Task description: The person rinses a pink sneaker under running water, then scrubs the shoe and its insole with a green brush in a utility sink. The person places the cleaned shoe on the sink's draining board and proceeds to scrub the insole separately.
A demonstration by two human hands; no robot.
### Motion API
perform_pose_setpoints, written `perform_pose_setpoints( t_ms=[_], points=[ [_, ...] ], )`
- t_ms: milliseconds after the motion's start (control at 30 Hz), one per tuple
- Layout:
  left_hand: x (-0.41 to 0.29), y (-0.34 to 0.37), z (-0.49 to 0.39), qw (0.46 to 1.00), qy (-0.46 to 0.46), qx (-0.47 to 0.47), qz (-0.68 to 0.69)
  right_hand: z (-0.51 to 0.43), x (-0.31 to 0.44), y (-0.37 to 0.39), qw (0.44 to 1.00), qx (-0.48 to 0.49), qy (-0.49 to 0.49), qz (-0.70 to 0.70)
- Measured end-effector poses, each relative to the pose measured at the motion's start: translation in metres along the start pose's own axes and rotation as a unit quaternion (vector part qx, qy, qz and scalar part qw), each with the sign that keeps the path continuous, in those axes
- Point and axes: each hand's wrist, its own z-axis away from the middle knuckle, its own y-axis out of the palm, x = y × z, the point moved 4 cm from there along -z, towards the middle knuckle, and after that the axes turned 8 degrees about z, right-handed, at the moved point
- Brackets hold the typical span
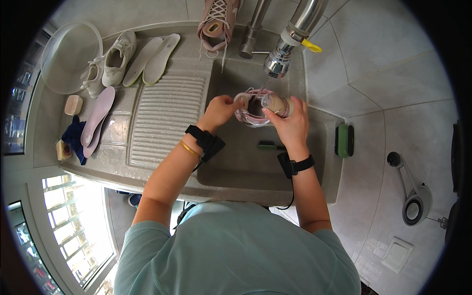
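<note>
A pink shoe point(254, 120) sits in the sink basin point(236, 158) under a faucet head point(277, 64) with water running from it. My left hand point(220, 110) pinches the shoe's tongue at its left end. At the other end, my right hand point(293, 123) is closed around a ribbed beige piece that looks like the shoe's sole or toe; its exact part is hard to tell. Below the shoe, a green and black brush point(269, 146) lies on the basin floor, partly hidden behind my right hand.
Another pink sneaker point(217, 25) stands behind the basin. White shoes point(118, 59), pale insoles point(160, 61), pink insoles point(97, 118), a navy cloth point(76, 136), soap point(63, 150) and a clear tub point(70, 59) occupy the left. A green brush point(344, 141) rests on the right ledge.
</note>
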Motion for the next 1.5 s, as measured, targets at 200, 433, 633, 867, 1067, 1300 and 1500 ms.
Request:
perform_pose_setpoints(
  t_ms=[200, 433, 633, 867, 1067, 1300, 1500],
  points=[
    [0.009, 0.004, 0.007, 0.989, -0.097, 0.003, 0.112, -0.002, -0.005, 0.003, 0.999, 0.007, 0.016, -0.032],
    [0.022, 0.021, 0.021, 0.923, -0.253, 0.004, 0.289, -0.007, -0.021, 0.000, 0.997, 0.016, 0.061, -0.050],
    [0.051, 0.053, 0.018, 0.844, -0.360, 0.057, 0.394, -0.007, -0.032, -0.005, 0.987, 0.062, 0.114, -0.099],
    [0.050, 0.052, 0.014, 0.739, -0.296, 0.070, 0.602, -0.005, -0.052, 0.006, 0.941, 0.163, 0.230, -0.188],
    [0.029, 0.016, 0.013, 0.835, -0.222, 0.015, 0.503, 0.013, -0.071, 0.024, 0.850, 0.242, 0.302, -0.356],
    [-0.011, -0.008, 0.019, 0.941, -0.083, -0.097, 0.313, 0.042, -0.092, 0.057, 0.787, 0.302, 0.341, -0.416],
    [-0.041, -0.025, 0.021, 0.975, 0.101, -0.175, 0.089, 0.050, -0.080, 0.091, 0.755, 0.328, 0.358, -0.441]
  ],
)
